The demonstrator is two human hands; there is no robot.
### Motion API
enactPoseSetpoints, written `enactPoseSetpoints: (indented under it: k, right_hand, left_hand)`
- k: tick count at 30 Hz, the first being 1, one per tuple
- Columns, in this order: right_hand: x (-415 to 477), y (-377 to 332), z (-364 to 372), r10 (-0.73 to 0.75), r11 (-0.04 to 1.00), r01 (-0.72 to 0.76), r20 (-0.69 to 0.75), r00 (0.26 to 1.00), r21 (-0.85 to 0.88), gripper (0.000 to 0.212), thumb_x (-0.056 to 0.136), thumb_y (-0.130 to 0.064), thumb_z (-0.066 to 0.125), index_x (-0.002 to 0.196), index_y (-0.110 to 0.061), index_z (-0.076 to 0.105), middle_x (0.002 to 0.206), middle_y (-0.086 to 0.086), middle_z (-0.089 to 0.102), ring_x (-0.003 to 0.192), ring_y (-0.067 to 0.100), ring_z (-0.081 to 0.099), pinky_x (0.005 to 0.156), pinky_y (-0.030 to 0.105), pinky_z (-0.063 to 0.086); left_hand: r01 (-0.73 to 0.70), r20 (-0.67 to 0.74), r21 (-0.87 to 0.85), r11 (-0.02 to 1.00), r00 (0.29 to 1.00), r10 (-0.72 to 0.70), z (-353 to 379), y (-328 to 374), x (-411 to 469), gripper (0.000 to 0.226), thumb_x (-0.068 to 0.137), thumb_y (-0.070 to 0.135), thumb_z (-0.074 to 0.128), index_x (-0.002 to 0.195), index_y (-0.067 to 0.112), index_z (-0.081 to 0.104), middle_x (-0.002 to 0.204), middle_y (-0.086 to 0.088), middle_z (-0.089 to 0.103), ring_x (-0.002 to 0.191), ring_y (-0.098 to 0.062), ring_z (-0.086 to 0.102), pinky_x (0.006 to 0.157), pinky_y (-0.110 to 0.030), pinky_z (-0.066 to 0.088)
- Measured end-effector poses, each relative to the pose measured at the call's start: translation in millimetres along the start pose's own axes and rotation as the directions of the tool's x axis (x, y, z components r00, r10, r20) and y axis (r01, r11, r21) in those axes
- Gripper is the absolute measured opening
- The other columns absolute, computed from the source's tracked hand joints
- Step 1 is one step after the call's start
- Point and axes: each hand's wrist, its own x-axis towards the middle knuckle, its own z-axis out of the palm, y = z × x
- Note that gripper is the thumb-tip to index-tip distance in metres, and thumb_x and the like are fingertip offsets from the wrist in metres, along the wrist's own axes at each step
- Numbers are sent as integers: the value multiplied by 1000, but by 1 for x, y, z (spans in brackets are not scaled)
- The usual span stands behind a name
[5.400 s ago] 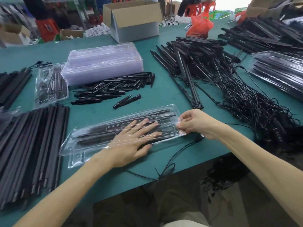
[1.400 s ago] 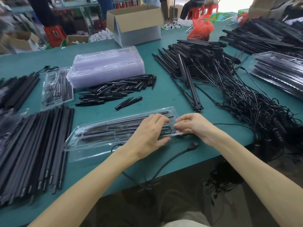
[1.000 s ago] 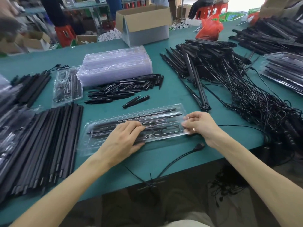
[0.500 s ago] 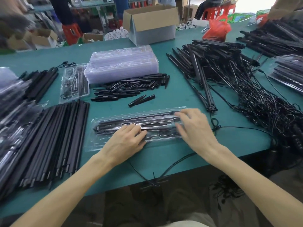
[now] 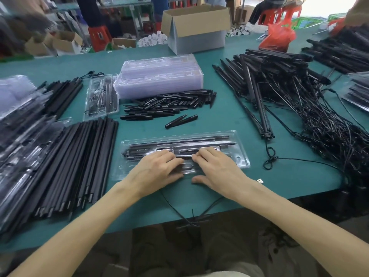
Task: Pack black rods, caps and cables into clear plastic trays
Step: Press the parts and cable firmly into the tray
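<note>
A clear plastic tray (image 5: 239,148) lies on the green table in front of me, holding black rods and a coiled cable under its lid. My left hand (image 5: 157,169) and my right hand (image 5: 217,168) both press down on the middle of the tray, fingertips almost meeting. Black caps (image 5: 169,104) lie in a loose pile behind the tray. A stack of black rods (image 5: 75,162) sits to the left. A tangle of black cables (image 5: 329,132) with long rods fills the right side.
A stack of empty clear trays (image 5: 159,76) stands behind the caps, with one packed tray (image 5: 100,96) to its left. More packed trays (image 5: 18,108) pile at the far left. A cardboard box (image 5: 196,27) and a red bag (image 5: 278,38) stand at the back. A loose cable (image 5: 299,162) trails over the front edge.
My right hand has slid left from the tray's right end to its middle, beside my left hand. The tray has turned to lie nearly level across the table.
</note>
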Motion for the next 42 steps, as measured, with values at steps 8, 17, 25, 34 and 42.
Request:
enactPoseSetpoints:
  k: [8, 17, 25, 34, 42]
  right_hand:
    - [0, -1, 9, -61, 992, 48, -116, 991, -114, 29, 91, -27, 58, 107, -3, 65, 98, 9, 60, 90, 27, 55, 78, 40, 51]
    - [4, -3, 16, -88, 984, 65, -139, 986, -164, 24, 98, -24, 47, 108, -6, 61, 102, 9, 57, 92, 27, 54, 76, 39, 48]
    - [13, -8, 18, -122, 983, 94, -182, 976, -154, 16, 97, -20, 54, 98, -5, 61, 100, 11, 57, 91, 29, 55, 80, 41, 50]
    - [26, -15, 16, -89, 991, 60, -256, 963, -118, 15, 90, -3, 49, 89, -4, 64, 90, 13, 60, 81, 30, 56, 71, 40, 49]
    - [26, -10, 13, -112, 992, 95, -230, 967, -87, 10, 87, -6, 58, 92, -3, 66, 91, 12, 61, 81, 29, 56, 71, 38, 49]
  left_hand:
    - [19, 36, -5, 1000, 999, -19, -13, 7, -10, 31, 84, 5, 78, 113, -2, 71, 106, -12, 72, 93, -31, 70, 83, -43, 59]
    - [25, -7, -7, 1000, 1000, -25, -8, 9, -13, 25, 97, 11, 55, 111, -2, 71, 100, -11, 72, 81, -26, 69, 70, -38, 60]
    - [23, -63, -3, 1000, 998, -24, -11, 6, -6, 25, 95, 10, 50, 104, -1, 72, 90, -9, 72, 79, -27, 69, 72, -40, 59]
    - [53, -20, -25, 998, 998, -54, -13, 4, -6, 23, 91, 6, 64, 112, -1, 70, 103, -10, 73, 92, -29, 69, 76, -43, 59]
    - [450, 234, -284, 847, 889, -394, -16, -41, -16, 69, 94, 64, 43, 141, 14, 55, 145, 2, 52, 137, -13, 43, 118, -31, 32]
